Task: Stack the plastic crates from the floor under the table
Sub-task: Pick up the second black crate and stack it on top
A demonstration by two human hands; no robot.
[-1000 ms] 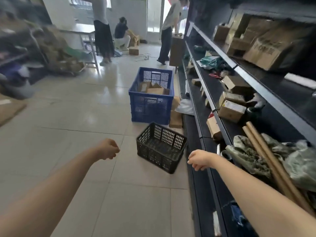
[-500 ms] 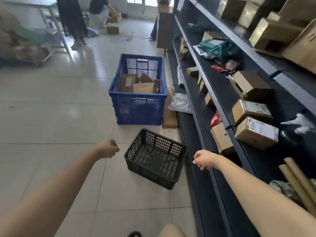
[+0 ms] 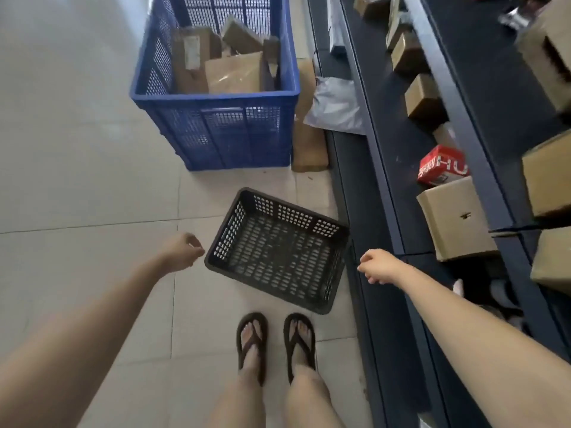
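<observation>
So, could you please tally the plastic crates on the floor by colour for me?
Blue crate: 1
Black crate: 1
Total: 2

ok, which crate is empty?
The low black crate between the hands; the taller blue crate behind it holds cardboard parcels.

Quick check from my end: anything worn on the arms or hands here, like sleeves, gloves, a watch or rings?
Nothing that shows. The left hand and right hand are bare, with no gloves, rings or watch in sight, and both forearms are uncovered right to the frame edge, so no sleeve shows. The only thing worn in view is a pair of dark flip-flops.
</observation>
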